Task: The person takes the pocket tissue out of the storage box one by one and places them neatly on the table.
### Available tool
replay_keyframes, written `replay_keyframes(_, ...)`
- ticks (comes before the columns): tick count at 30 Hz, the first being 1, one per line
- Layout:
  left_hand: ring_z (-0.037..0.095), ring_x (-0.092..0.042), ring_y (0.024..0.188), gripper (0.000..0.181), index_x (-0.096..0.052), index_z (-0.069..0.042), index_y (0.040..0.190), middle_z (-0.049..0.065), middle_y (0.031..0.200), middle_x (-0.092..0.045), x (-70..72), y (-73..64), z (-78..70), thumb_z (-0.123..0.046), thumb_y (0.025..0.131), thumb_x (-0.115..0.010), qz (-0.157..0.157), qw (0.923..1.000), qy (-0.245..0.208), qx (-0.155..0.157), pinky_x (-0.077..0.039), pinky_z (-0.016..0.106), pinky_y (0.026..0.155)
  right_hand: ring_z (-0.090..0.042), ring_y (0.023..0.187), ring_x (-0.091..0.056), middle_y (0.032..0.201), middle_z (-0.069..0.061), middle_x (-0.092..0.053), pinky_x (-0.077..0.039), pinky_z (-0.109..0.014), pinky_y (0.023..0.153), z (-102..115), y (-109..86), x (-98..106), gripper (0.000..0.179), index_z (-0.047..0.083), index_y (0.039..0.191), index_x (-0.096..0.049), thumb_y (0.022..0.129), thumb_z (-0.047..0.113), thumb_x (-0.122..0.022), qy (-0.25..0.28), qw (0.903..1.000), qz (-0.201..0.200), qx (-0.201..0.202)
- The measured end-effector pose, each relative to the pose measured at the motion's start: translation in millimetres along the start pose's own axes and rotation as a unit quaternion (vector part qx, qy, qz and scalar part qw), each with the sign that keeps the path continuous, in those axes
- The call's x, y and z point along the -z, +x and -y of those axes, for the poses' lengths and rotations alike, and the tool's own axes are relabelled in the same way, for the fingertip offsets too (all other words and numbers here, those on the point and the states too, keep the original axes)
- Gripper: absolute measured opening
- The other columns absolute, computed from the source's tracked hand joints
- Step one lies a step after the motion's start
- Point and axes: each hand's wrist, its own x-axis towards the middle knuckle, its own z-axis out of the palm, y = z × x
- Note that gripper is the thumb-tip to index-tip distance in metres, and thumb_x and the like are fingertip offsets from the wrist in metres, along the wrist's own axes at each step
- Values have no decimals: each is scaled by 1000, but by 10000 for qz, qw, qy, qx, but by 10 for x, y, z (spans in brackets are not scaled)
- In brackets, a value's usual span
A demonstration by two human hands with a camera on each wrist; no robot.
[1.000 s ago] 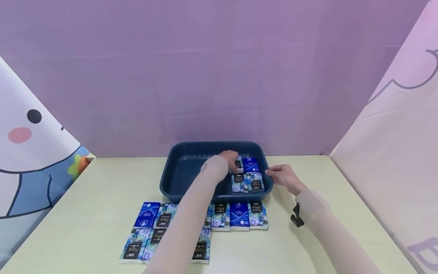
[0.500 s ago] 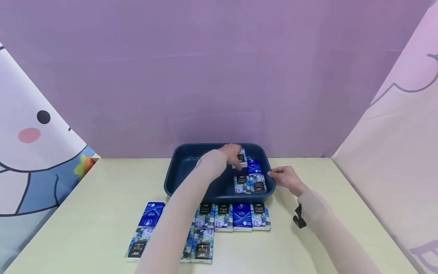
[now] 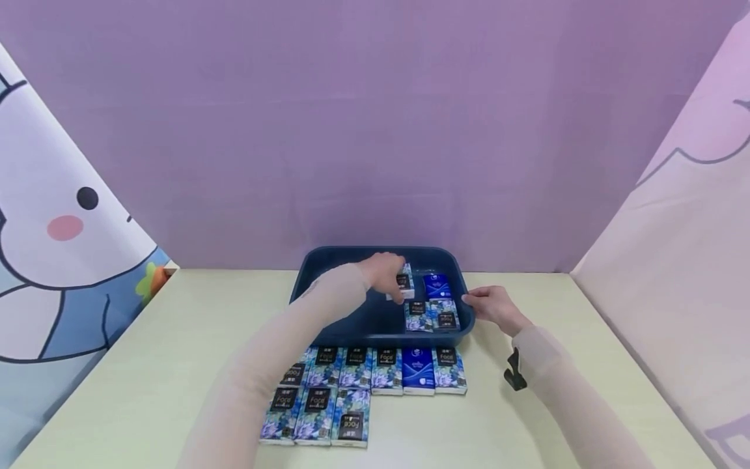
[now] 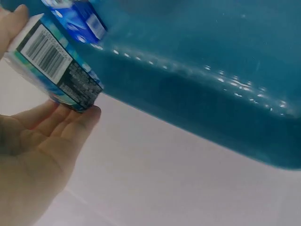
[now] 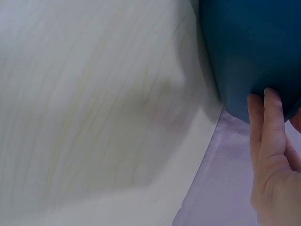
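My left hand (image 3: pixel 383 273) pinches a floral pocket tissue pack (image 3: pixel 405 283) inside the dark blue plastic tub (image 3: pixel 363 340). In the left wrist view, this tissue pack is tilted, its barcode side showing, with fingertips along its lower edge and the thumb opposite. A plain blue tissue pack (image 3: pixel 437 286) lies to its right in the tub. Nearer the front wall are two more floral packs, a left one (image 3: pixel 416 319) and a right one (image 3: pixel 445 316). My right hand (image 3: pixel 495 307) holds the tub's right rim, two fingers (image 5: pixel 272 127) laid along the outer wall.
In front of the tub, several tissue packs lie in two rows on the pale table (image 3: pixel 504 417), mostly floral (image 3: pixel 353 423), one plain blue (image 3: pixel 418 374). My left sleeve (image 3: pixel 252 371) hides part of the left side. A purple cloth (image 3: pixel 375 130) rises behind the tub.
My left hand has lifted the floral tissue pack from beside the plain blue one and shifted it left, leaving a gap between them. My right hand has stayed at the rim.
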Motion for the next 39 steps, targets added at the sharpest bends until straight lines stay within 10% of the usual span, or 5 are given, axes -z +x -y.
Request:
replay_keyframes(13,23,-29,136,88,-29,-11,144,6,147,-33,-38,-516,-205,-43,75,-72,91,9979,574,-286,-26,42,111,-23,98,-63,122,-26,-55,-49,-39,90,-24,52,65,44,-10,124,-49,94,21,-52,74,9999,-49,52)
replay_keyframes(39,20,-52,118,85,-42,-9,137,6,134,-50,-503,-1247,-427,-53,70,-72,-76,9932,925,-705,-45,33,97,-30,107,-59,126,-27,-52,-48,-39,91,-22,84,56,47,-10,127,-46,94,23,-51,183,9998,-71,19)
